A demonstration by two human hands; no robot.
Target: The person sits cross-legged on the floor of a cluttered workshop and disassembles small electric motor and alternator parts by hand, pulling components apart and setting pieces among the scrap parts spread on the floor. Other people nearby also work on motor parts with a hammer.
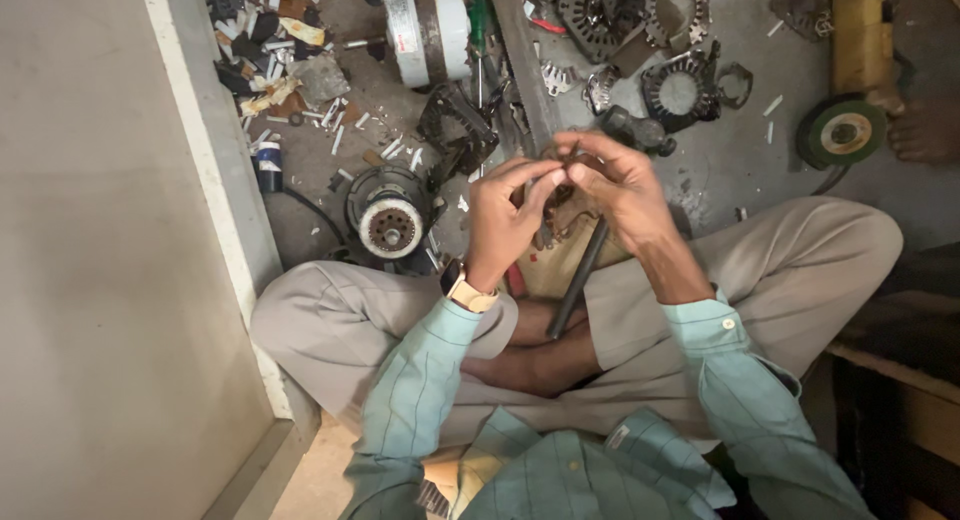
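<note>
Both hands meet over the lap: the left hand (505,215) and right hand (618,185) pinch a small coil part (562,195) (mostly hidden), near a dark rod (578,280).

The shirt (590,470) is pale mint green with a thin windowpane check of darker lines, and its cuff button is white. The trousers (790,270) are plain beige. On the left wrist, at seven o'clock from the left hand (505,220), sits a watch (462,285) with a black face and a tan strap. The rod (580,278) under the hands is black. At nine o'clock from the hands, the motor (388,215) is dark grey with a silvery, copper-flecked centre. At two o'clock lies a green disc (842,132) with a black rim. The floor (720,160) is grey, strewn with white scraps.
</note>
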